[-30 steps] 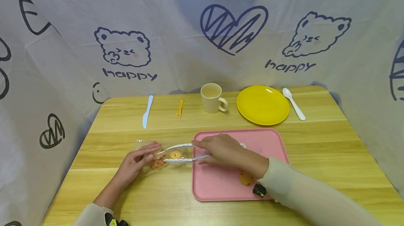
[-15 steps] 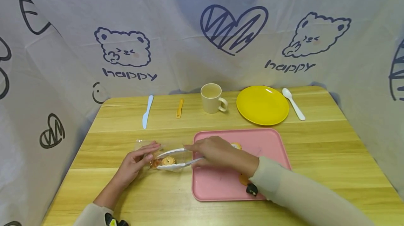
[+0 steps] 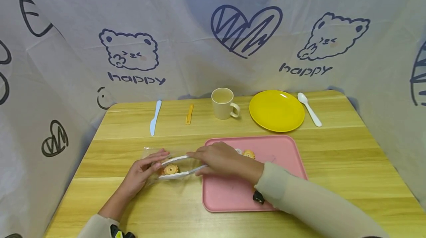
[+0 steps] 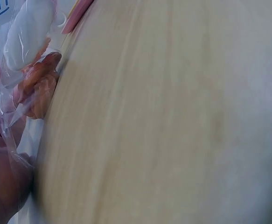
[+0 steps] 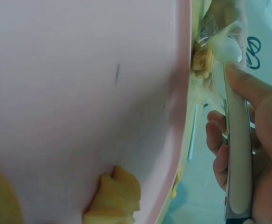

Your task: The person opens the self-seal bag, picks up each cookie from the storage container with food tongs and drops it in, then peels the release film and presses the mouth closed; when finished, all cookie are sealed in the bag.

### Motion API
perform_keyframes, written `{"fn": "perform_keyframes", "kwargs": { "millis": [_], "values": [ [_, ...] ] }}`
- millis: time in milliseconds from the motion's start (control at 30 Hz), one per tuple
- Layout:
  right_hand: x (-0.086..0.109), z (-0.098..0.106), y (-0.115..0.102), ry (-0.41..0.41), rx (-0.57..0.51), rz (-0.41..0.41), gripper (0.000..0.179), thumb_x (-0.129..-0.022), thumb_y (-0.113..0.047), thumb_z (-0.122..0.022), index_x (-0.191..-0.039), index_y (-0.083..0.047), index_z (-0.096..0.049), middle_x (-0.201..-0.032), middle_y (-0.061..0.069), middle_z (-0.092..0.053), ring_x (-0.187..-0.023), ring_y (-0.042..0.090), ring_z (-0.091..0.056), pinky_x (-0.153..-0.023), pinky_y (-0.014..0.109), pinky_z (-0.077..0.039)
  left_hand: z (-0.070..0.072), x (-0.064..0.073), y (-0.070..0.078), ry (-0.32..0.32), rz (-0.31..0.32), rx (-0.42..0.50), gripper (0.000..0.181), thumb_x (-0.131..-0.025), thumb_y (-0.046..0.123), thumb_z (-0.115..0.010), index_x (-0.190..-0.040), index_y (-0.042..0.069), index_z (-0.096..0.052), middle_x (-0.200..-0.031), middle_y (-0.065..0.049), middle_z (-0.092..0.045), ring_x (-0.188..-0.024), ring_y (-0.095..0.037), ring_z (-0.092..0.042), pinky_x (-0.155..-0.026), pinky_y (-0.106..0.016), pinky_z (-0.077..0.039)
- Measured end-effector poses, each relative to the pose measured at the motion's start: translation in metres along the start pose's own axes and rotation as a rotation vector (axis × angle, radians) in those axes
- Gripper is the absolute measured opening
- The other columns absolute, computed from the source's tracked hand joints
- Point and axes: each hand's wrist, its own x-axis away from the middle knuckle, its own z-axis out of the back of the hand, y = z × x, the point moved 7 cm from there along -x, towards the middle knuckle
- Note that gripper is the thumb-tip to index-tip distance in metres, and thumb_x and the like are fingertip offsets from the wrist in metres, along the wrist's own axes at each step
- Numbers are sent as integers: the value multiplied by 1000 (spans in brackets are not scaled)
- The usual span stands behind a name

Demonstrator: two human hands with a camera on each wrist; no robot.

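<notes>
My left hand [image 3: 141,173] holds a clear plastic bag [image 3: 148,152] on the table, left of the pink tray, thumb and fingers at its sides. My right hand [image 3: 217,160] grips a pair of tongs [image 3: 178,174] with white tips, over the tray's left edge. The tong tips reach into the bag, with a scalloped cookie [image 3: 171,169] between them. An orange-brown piece [image 4: 41,88] shows through the plastic in the left wrist view, beside a white tip [image 4: 28,35]. In the right wrist view my fingers wrap the tongs' pale handle [image 5: 238,154].
On the pink tray [image 3: 229,199] lies a cookie [image 3: 249,154]; another round one [image 5: 0,196] shows in the right wrist view. Along the back stand a blue knife [image 3: 155,119], a small orange utensil [image 3: 189,114], a cream mug [image 3: 222,106], a yellow plate [image 3: 277,110] and a white spoon [image 3: 310,110].
My right hand has moved left with the tongs, carrying the cookie deeper into the bag. A cookie on the tray has come out from behind that hand. The left hand stays put.
</notes>
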Motion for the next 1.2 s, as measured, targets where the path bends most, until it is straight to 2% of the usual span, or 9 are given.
{"fn": "perform_keyframes", "kwargs": {
  "millis": [133, 267, 333, 500, 600, 733, 933, 1100, 1200],
  "values": [
    [-2, 1, -1, -6, 38, 2, 66, -97, -55, -66, -154, -25, -51, -128, -2, -71, -95, 12, -68, -75, 32, -55, 0, 0, 1, -7, -7, 8, 32, -105, 0, -54, -135, -10, -61, -145, -4, -63, -148, -9, -41, -115, -14, -33],
    [-1, 2, 1, 4, 30, -3, 66, -96, -54, -68, -153, -24, -53, -128, -2, -71, -96, 12, -69, -75, 33, -56, -1, 1, 1, -9, -5, 21, 32, -105, -1, -54, -135, -10, -62, -145, -3, -63, -147, -8, -41, -114, -14, -34],
    [1, 4, 2, 14, 8, -5, 65, -96, -52, -69, -152, -23, -53, -127, -3, -72, -96, 12, -69, -76, 33, -57, -1, 1, 1, -4, 1, 16, 32, -105, 0, -54, -135, -9, -61, -146, -8, -61, -147, -8, -41, -114, -14, -35],
    [7, 8, 7, 32, -45, -33, 65, -96, -49, -71, -152, -19, -54, -107, -6, -73, -100, 11, -68, -77, 32, -57, -1, 1, 2, -13, -8, -3, 33, -106, 0, -53, -137, -9, -60, -149, -14, -57, -148, -8, -40, -115, -13, -32],
    [7, 4, 9, 32, -73, -79, 65, -96, -50, -71, -151, -20, -55, -97, -8, -71, -94, 11, -67, -74, 32, -56, -1, 1, 2, -21, -25, 5, 33, -106, -2, -52, -137, -9, -60, -149, -7, -59, -148, -8, -40, -115, -13, -32],
    [5, 0, 7, 33, -118, -136, 66, -96, -52, -70, -152, -21, -54, -107, -5, -73, -88, 11, -64, -73, 32, -54, -1, 0, 3, -24, -30, 8, 33, -106, -2, -52, -137, -10, -60, -149, -5, -59, -148, -8, -40, -115, -13, -32],
    [-1, -4, 2, 20, -101, -161, 68, -97, -54, -67, -154, -21, -51, -132, 0, -70, -101, 12, -68, -81, 34, -57, -1, 1, 2, -26, -16, 28, 32, -106, -2, -51, -136, -10, -60, -150, -8, -58, -147, -7, -40, -114, -13, -34],
    [-6, -7, -1, -7, -72, -156, 69, -97, -56, -65, -155, -21, -50, -132, 1, -70, -109, 14, -68, -85, 36, -57, -1, 1, 2, -32, -11, 20, 32, -106, -1, -52, -136, -9, -60, -150, -8, -58, -148, -7, -39, -114, -13, -32],
    [-6, -7, -2, -11, -67, -155, 70, -96, -56, -66, -155, -21, -50, -130, 1, -71, -106, 15, -69, -83, 36, -57, -1, 1, 1, -32, 2, 17, 32, -106, 0, -52, -136, -9, -60, -150, -6, -58, -148, -7, -39, -114, -12, -32]
  ]
}}
